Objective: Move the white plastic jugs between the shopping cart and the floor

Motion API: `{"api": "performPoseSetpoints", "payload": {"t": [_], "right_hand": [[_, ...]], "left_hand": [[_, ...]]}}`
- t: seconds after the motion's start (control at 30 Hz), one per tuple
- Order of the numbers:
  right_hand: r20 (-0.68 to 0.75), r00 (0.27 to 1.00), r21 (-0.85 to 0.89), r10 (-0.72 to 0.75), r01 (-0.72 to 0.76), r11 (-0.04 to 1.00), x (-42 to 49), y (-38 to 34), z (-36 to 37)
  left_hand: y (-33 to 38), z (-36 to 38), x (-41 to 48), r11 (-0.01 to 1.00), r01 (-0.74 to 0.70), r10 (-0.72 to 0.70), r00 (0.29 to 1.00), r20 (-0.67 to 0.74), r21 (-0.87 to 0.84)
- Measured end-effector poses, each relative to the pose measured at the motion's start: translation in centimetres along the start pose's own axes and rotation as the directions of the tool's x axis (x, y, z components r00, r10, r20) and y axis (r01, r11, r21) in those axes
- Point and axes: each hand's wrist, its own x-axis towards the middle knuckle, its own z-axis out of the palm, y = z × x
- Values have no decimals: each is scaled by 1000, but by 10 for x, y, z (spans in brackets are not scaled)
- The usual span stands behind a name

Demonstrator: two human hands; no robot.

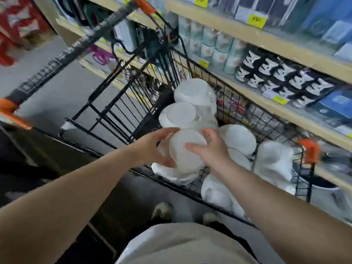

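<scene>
Store aisle, looking down over both forearms.

- Left grip: grasping the held jug from its left side. Fingers curl over the upper edge, thumb hooks under the lower edge.
- Right grip: grasping the same jug from the right. Thumb lies across the round white face turned to the camera; the other fingers wrap behind it.
- Held jug: white plastic, pinned directly between the two grips and touching both. It sits above the near wire rim of the shopping cart, at the cart's near left corner. Whether it touches the white pieces below it cannot be told.
- Other jugs in the basket: two stacked just beyond the held one, close to its top edge. More lie to the right of the right grip, one just beside its knuckles, others lower along the near wall and at the far right end. All white, edges soft with blur.
- Cart: black wire; child-seat flap folded at the left end; handle bar runs up and left with orange end caps, heavily blurred.
- Floor: grey, visible left of the cart and through the wires. Two light shoes stand below the near rim.
- Shelves run along the cart's far side, stocked with boxed goods and yellow price tags.
</scene>
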Motion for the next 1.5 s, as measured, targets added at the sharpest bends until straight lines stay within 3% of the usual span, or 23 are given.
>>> {"api": "performPoseSetpoints", "payload": {"t": [0.17,0.33,0.47,0.67,0.77,0.87,1.17,1.37,1.5], "right_hand": [[-136,980,74,143,-133,988,6,16,47],[-184,953,158,241,-213,964,8,22,80],[-176,954,93,243,-230,969,10,17,87],[-45,975,-86,217,-220,972,0,13,70],[-103,975,-101,196,-207,973,-8,11,50],[-205,967,-63,153,-169,984,-23,11,18],[-596,802,-40,-15,-11,999,-136,61,-161],[-743,669,-45,-2,-48,998,-243,134,-301],[-823,567,-16,47,-105,994,-309,184,-370]], "left_hand": [[-27,-13,37,998,-2,-11,979,202,63],[-52,-19,64,996,2,-24,966,256,85],[-65,-32,75,994,26,-52,970,240,108],[-58,-43,73,941,-33,-36,980,197,336],[-40,-38,65,890,-113,100,994,53,443],[-1,-19,55,913,-210,221,975,9,351],[161,129,25,837,-516,495,856,149,184],[272,282,-10,729,-677,633,723,278,102],[325,383,-30,662,-742,652,641,405,108]]}}
